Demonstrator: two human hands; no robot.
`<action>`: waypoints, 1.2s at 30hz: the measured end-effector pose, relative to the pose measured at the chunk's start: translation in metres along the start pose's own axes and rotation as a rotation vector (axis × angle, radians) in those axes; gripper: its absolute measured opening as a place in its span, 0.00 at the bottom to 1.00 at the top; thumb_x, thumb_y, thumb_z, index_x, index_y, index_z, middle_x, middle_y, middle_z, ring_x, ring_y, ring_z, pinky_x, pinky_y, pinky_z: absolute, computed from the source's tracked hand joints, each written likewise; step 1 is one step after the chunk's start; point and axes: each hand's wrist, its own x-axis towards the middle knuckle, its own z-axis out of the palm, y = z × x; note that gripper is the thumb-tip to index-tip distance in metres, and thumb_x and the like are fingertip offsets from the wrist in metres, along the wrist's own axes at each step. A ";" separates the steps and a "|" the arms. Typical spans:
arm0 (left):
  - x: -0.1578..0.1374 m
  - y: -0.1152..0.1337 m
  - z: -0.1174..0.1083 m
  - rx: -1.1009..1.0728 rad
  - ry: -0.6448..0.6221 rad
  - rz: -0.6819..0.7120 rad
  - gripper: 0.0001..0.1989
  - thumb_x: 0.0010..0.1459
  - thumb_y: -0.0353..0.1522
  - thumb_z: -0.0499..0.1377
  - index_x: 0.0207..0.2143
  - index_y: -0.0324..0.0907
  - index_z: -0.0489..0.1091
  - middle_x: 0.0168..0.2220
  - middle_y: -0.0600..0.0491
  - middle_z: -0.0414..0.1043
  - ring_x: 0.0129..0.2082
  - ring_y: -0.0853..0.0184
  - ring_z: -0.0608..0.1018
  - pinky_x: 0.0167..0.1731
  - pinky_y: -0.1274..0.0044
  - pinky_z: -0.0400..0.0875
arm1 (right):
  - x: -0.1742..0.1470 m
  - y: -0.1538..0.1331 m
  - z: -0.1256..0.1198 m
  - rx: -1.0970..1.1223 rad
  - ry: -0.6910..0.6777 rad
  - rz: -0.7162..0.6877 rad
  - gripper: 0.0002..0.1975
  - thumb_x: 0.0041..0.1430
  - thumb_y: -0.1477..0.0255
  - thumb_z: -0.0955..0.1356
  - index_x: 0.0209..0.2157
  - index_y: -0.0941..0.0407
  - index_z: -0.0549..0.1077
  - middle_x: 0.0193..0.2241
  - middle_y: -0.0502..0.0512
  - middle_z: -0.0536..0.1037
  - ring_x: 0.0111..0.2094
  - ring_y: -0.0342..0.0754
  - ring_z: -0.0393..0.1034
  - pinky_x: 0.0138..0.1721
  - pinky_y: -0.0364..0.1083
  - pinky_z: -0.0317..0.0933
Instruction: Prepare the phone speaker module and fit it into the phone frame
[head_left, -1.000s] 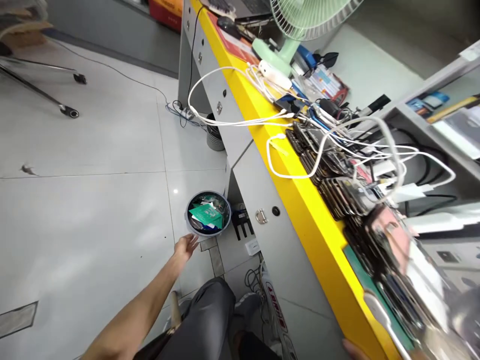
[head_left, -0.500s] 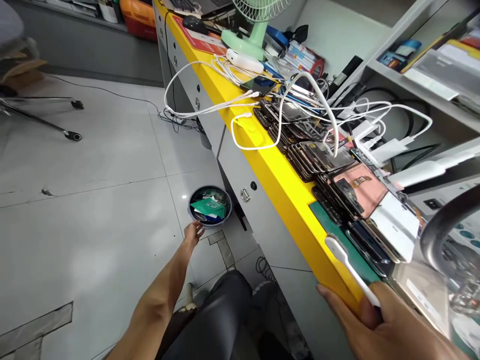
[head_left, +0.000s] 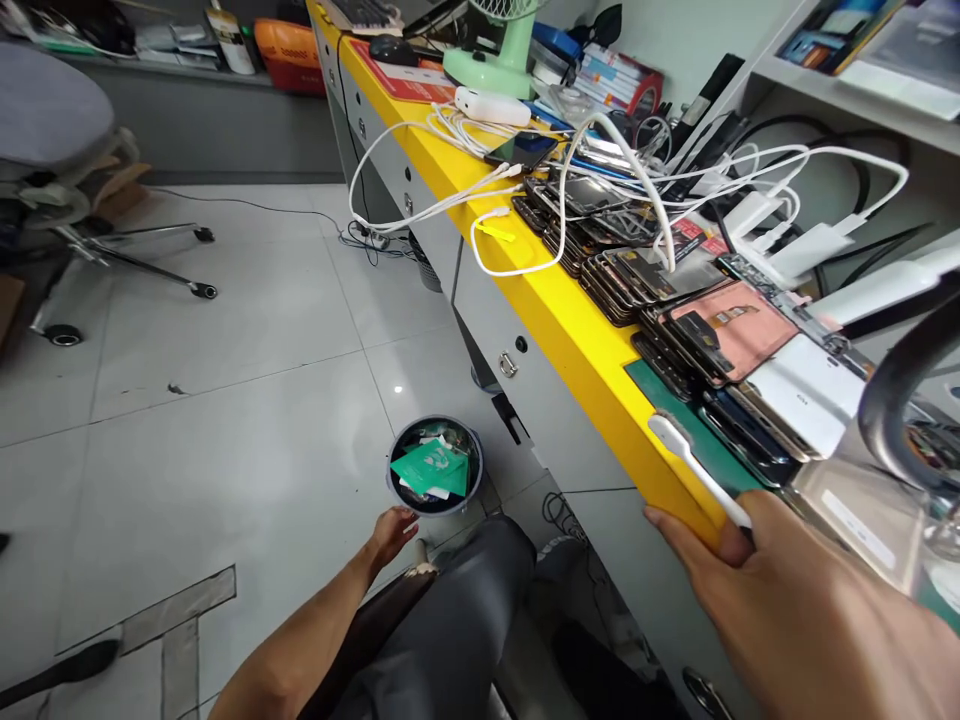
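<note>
The right hand (head_left: 795, 590) holds the surface (head_left: 570, 345) tight, maybe for balance. Down beside the surface, the left hand (head_left: 394, 532) is by the bin (head_left: 433, 513) on the floor (head_left: 247, 450); I cannot tell if it grips.

A head-worn camera looks forward-down over desk (head_left: 555, 322) and bin (head_left: 441, 511).

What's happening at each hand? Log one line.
left hand: beside bin rim, contact unclear | right hand: at desk edge, brush handle by fingers | bin: green packet inside
</note>
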 end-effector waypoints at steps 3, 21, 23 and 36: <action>-0.030 0.004 -0.017 0.079 -0.026 -0.048 0.17 0.65 0.36 0.60 0.54 0.40 0.70 0.52 0.46 0.73 0.45 0.60 0.79 0.43 0.64 0.78 | -0.001 -0.016 -0.012 -0.232 -0.032 0.018 0.22 0.56 0.55 0.70 0.20 0.50 0.56 0.14 0.49 0.67 0.11 0.47 0.57 0.15 0.43 0.45; -0.328 0.080 0.077 0.309 -0.680 0.543 0.07 0.55 0.35 0.68 0.32 0.41 0.75 0.31 0.54 0.74 0.33 0.66 0.75 0.38 0.73 0.71 | -0.106 -0.080 0.061 1.557 -0.516 0.250 0.20 0.55 0.55 0.74 0.38 0.59 0.81 0.20 0.45 0.63 0.20 0.39 0.45 0.20 0.42 0.41; -0.342 0.075 0.077 0.352 -0.634 0.612 0.07 0.53 0.37 0.69 0.31 0.44 0.77 0.31 0.54 0.74 0.33 0.66 0.73 0.38 0.74 0.70 | -0.114 -0.080 0.058 1.642 -0.514 0.273 0.21 0.55 0.54 0.75 0.37 0.59 0.80 0.19 0.44 0.61 0.19 0.37 0.42 0.19 0.42 0.38; -0.367 0.082 0.065 0.724 -0.589 0.693 0.12 0.54 0.41 0.67 0.36 0.43 0.81 0.32 0.49 0.80 0.33 0.62 0.77 0.35 0.74 0.73 | -0.115 -0.072 0.045 1.901 -0.606 0.289 0.11 0.54 0.66 0.73 0.26 0.58 0.73 0.20 0.46 0.70 0.16 0.35 0.43 0.18 0.41 0.35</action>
